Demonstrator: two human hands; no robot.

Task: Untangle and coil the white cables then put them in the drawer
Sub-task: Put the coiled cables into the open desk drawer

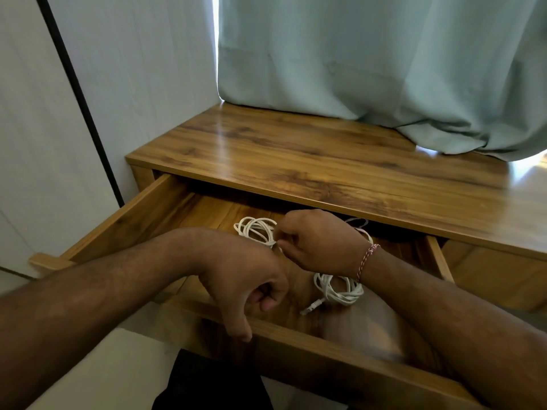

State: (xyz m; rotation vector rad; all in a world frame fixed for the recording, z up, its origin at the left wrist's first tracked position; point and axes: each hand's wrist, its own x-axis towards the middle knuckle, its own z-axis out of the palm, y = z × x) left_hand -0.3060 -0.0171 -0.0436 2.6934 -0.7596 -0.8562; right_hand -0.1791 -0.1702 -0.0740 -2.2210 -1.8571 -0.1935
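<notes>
Both hands reach into the open drawer (124, 220) of the wooden table (310, 155). The right hand (319, 241) pinches the far coil of white cable (254, 229) at the drawer's back; the left hand (245, 288) hangs loosely curled, holding nothing. A second coiled cable (340, 288) lies in the drawer beneath the right wrist.

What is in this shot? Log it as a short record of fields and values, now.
setting: wooden desk with its drawer pulled open, pale green curtain behind
far cable coil: white coil on the drawer floor, toward the back
near cable coil: white coil nearer the front, plug end trailing out
right hand: inside the drawer, fingers curled at the far coil's edge
left hand: over the drawer front, fingers loosely curled, holding nothing
wrist: red and white thread on the right wrist
</notes>
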